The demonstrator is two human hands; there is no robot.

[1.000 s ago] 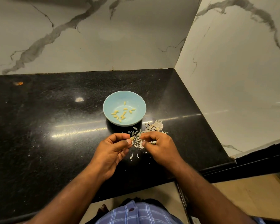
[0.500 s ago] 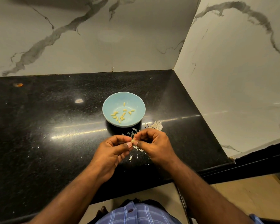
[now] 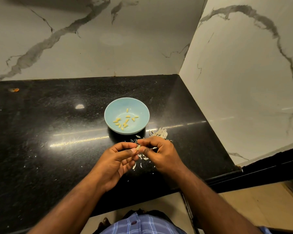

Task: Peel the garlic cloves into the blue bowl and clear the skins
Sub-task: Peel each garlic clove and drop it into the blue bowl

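Since a second ago my hands have lifted off the skins (image 3: 156, 133). Left hand (image 3: 116, 162) and right hand (image 3: 159, 153) both pinch one garlic clove (image 3: 138, 147), near the blue bowl (image 3: 126, 115) holding peeled cloves (image 3: 123, 121) on the black counter (image 3: 41, 132).

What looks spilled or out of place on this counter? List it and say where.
Garlic skins lie loose on the black counter, piled beside the blue bowl and scattered under both hands. A small orange scrap sits far left by the wall.
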